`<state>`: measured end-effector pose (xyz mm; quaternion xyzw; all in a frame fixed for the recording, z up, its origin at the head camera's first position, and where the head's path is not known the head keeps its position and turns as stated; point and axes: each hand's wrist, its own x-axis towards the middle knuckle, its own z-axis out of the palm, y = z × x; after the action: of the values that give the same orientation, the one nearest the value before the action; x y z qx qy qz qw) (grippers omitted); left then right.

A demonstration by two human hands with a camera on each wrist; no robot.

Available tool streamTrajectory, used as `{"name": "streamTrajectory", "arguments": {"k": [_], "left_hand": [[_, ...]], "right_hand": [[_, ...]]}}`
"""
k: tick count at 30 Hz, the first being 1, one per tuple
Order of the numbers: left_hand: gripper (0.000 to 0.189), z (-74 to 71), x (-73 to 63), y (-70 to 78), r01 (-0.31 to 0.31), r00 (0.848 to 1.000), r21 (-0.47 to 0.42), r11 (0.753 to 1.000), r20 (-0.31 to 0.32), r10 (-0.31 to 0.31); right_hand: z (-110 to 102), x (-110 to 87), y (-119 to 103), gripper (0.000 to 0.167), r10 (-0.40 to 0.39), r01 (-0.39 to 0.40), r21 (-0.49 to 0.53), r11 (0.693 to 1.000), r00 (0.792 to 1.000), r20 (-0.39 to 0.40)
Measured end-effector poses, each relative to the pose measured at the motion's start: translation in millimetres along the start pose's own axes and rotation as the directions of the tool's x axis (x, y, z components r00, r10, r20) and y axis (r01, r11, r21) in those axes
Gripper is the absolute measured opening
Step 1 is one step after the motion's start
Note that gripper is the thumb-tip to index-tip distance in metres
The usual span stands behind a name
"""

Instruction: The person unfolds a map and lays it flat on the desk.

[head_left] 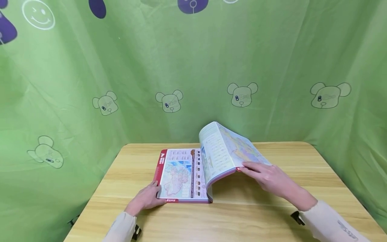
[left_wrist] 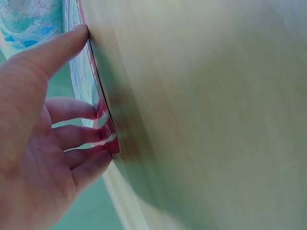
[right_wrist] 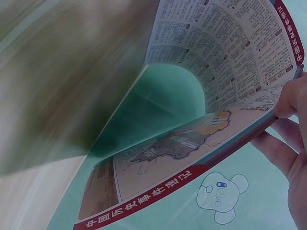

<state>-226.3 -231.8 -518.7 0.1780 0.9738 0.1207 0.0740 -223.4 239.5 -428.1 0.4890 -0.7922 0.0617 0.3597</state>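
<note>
A map book (head_left: 178, 174) with red edges lies spread on the table, its left side flat and showing a pink and blue map. My left hand (head_left: 148, 196) holds its near left corner, thumb at the near edge and fingertips along the left edge; in the left wrist view the thumb and fingers (left_wrist: 79, 136) stand spread apart along the red border. My right hand (head_left: 267, 176) pinches the near right corner of a thick bundle of pages (head_left: 217, 151), raised and bowed above the table. In the right wrist view, thumb and fingers (right_wrist: 288, 103) grip its edge.
The wooden table (head_left: 257, 218) ends close behind the book. A green curtain (head_left: 193, 67) with bear faces hangs behind it and on both sides. Black straps (head_left: 297, 218) sit under both light sleeves.
</note>
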Motion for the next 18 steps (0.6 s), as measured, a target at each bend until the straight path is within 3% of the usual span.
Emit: {"name": "streamTrajectory", "arguments": {"k": [18], "left_hand": [[0.073, -3.4, -7.7, -20.1, 0.044, 0.999, -0.031, 0.999, -0.009, -0.044]], "right_hand": [[1.5, -11.8, 2.3, 0.049, 0.031, -0.030, -0.026, 0.999, 0.999, 0.031]]}}
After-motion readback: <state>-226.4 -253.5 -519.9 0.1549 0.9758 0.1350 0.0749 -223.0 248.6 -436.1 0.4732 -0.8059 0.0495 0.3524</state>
